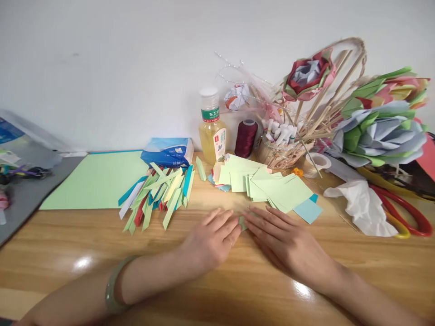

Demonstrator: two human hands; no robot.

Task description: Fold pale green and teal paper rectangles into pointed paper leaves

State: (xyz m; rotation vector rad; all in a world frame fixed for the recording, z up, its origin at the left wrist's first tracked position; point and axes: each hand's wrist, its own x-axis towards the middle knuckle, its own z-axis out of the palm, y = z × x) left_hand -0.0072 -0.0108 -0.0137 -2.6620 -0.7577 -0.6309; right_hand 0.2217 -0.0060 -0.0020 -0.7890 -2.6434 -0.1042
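A small piece of light green paper (242,223) lies on the wooden table, mostly covered by my fingers. My left hand (212,235) rests palm down over its left side, fingers stretched forward, a ring on one finger. From the right, my right hand (285,235) lies flat with its fingertips on the same paper. Just beyond the hands spreads a loose pile of light green paper pieces (282,188), with a blue piece (308,211) sticking out at its right. A heap of folded paper strips (159,192) in green, blue, red and white sits farther left.
A large green sheet (95,181) lies at the left, beside a blue tissue pack (168,151). Behind the pile stand a bottle (212,131) of yellow liquid, a dark red thread spool (246,138) and a basket (283,154). Red-handled scissors (406,213) and crumpled tissue (367,208) lie right.
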